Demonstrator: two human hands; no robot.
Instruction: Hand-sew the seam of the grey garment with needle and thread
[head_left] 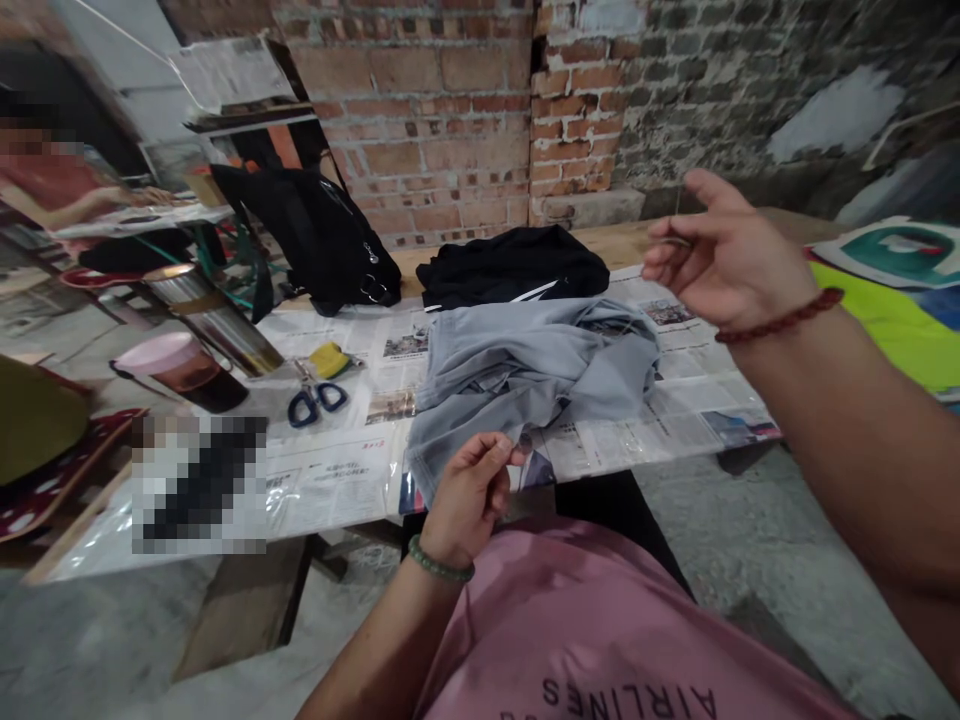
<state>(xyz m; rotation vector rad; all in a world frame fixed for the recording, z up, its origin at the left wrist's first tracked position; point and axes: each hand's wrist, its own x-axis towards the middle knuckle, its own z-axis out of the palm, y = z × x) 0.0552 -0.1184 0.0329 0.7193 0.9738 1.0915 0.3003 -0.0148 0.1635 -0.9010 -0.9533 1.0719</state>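
My left hand [474,488] is closed in a pinch just above the near edge of a crumpled grey garment [517,370]. A small dark round piece [525,441], like a button, shows at its fingertips. Higher up on the right, my right hand [709,250] is raised clear of the cloth, one digit pointing away and the other fingers bent together. A thin band-like shape crosses one finger; whatever the fingertips hold is too small to make out. Behind the grey garment lies a folded black garment [517,262] with white stripes.
Newspaper under clear plastic covers the table [337,470]. To the left are blue-handled scissors [317,402], a yellow item [330,359], a lidded cup [184,370], a metal flask [217,320] and a black bag [315,235]. An iron [896,250] rests at right. Another person sits far left.
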